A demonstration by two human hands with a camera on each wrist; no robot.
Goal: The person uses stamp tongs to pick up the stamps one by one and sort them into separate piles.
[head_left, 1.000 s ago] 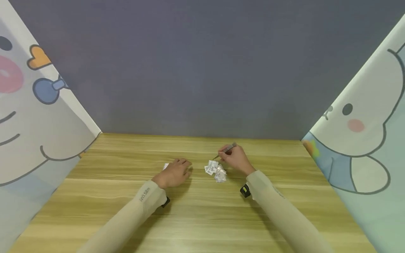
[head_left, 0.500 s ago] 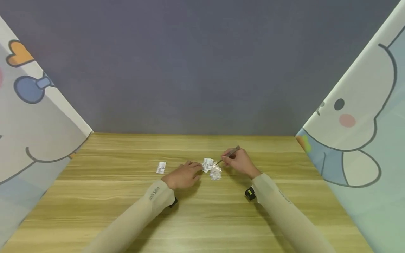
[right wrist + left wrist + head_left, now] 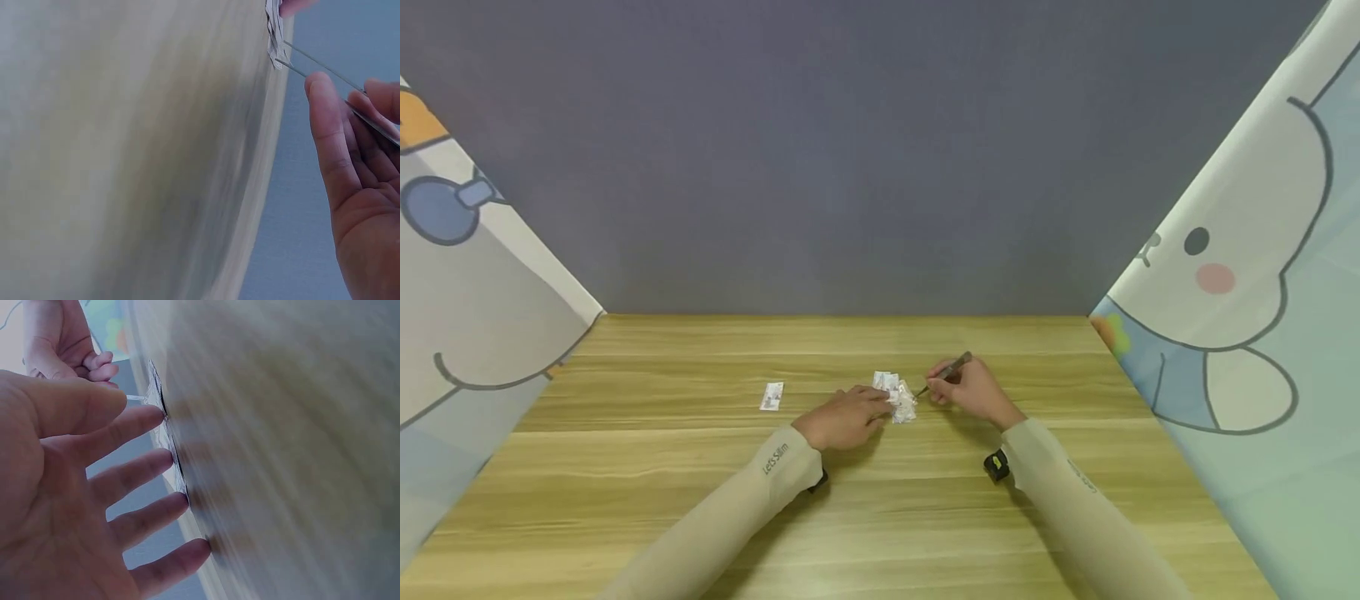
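Observation:
A small pile of white printed paper slips point(image 3: 904, 407) lies on the wooden table in the head view. My left hand point(image 3: 844, 418) rests at its left side, fingers extended. In the left wrist view, those fingertips point(image 3: 164, 457) touch the slips point(image 3: 156, 390) and the tabletop. Between thumb and fingers my right hand point(image 3: 976, 393) pinches metal tweezers point(image 3: 953, 367). The right wrist view has the tweezers point(image 3: 375, 125) with both prongs apart, their tips at the edge of the slips point(image 3: 274, 37). Whether they grip a slip I cannot tell.
One separate printed slip point(image 3: 772, 397) lies to the left of my left hand. A grey wall point(image 3: 850, 167) rises behind the table point(image 3: 880, 517), and cartoon-printed panels point(image 3: 1240, 317) stand at both sides.
My left hand has moved right onto the pile, uncovering the separate slip. The tweezers' tips have come down from behind the pile to its right edge. The head view has turned slightly right.

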